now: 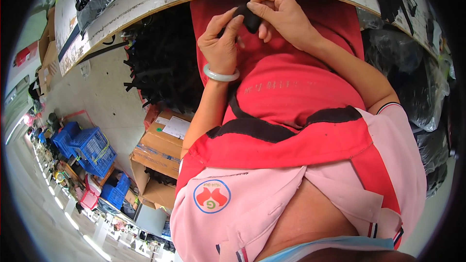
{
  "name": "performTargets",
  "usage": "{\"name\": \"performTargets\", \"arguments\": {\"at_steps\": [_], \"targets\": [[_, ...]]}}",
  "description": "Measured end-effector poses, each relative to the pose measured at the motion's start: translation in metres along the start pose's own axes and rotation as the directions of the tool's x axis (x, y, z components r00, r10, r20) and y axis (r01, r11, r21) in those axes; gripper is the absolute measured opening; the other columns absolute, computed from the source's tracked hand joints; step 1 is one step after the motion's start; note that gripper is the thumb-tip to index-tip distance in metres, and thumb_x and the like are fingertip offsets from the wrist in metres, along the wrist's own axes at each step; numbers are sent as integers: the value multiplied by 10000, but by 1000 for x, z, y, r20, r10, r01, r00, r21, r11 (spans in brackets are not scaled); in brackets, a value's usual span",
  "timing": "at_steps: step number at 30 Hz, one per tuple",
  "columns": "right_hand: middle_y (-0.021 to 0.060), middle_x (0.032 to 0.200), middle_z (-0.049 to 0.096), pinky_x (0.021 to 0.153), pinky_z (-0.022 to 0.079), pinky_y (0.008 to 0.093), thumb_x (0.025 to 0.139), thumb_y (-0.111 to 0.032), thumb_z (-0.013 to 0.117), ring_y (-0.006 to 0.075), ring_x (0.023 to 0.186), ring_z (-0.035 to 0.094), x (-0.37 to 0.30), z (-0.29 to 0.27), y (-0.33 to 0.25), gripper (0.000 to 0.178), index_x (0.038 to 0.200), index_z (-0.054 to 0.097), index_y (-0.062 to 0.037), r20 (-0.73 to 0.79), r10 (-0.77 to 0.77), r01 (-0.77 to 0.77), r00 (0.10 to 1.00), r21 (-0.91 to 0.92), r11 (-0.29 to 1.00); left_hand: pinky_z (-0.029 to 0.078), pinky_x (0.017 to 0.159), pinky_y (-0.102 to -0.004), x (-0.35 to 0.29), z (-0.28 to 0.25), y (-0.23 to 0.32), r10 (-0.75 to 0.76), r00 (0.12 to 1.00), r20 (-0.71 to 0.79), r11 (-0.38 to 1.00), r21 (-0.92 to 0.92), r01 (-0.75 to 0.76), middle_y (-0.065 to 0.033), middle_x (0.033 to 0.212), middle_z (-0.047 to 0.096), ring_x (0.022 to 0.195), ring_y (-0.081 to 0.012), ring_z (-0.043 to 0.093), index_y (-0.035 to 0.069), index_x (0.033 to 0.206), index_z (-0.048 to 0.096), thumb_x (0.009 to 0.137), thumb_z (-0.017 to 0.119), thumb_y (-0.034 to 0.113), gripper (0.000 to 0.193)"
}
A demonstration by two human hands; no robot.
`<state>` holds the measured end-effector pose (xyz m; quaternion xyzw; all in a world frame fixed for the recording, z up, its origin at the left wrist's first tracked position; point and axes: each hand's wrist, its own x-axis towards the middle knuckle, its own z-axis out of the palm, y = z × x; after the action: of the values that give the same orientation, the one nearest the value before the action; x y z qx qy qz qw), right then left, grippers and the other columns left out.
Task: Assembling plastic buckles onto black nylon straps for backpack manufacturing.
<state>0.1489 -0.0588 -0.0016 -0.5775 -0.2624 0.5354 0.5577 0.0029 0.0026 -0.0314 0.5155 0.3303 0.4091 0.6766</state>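
One small, soft-looking black piece (250,19), prob. fabric or foam, is what I've got in work, held up just short of the near edge of the scuffed white wooden worktop (141,5), w/ the bright red cloth apron (291,77) behind it. L hand (219,39) pinches it betw. thumb & forefinger, nearly closed; R hand (286,17) has thumb & bent forefinger on the other side, lower fingers loosely curled. Progress: I'd call it mid-handling, i.e. piece is up & gripped, not yet set down; can't tell if it's being folded, turned or checked, as fingers hide too much. Poss. lots left, judging by the big tangled heap of black strips (167,63) under the worktop on the L side, tho can't confirm it's the same stuff. Can't make out any finished pile either, so qty done = unknown.
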Motion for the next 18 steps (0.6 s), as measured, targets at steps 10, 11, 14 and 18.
{"name": "performTargets", "arguments": {"at_steps": [10,11,14,18], "targets": [[4,647,580,417,395,194,894,-205,626,50,471,501,14,-18,-4,174,847,622,-38,141,61,-47,988,-99,994,271,404,-199,-12,-48,62,-419,870,261,899,258,355,-3,705,540,469,-52,436,-39,902,643,855,567,17,105],[8,653,581,435,406,194,902,-197,615,50,485,506,17,-24,-10,172,852,620,-33,74,-7,16,997,-122,992,248,393,-203,-13,-67,70,-281,884,372,929,335,154,-16,709,532,443,-45,397,-46,866,629,844,565,32,103],[6,688,583,512,447,188,928,-187,582,49,552,538,21,-55,-40,165,907,636,-32,3,-144,138,990,-293,946,227,366,-198,-29,-140,94,-360,915,182,930,152,336,-56,734,545,405,-49,369,-59,857,621,832,550,21,109],[55,958,627,732,487,286,877,-116,583,207,826,618,63,-125,-58,144,1004,635,-72,78,-741,417,667,-863,285,256,365,-186,-41,-218,87,-404,853,-331,822,279,497,-18,781,592,422,-36,385,2,1031,637,903,614,92,159]]}}
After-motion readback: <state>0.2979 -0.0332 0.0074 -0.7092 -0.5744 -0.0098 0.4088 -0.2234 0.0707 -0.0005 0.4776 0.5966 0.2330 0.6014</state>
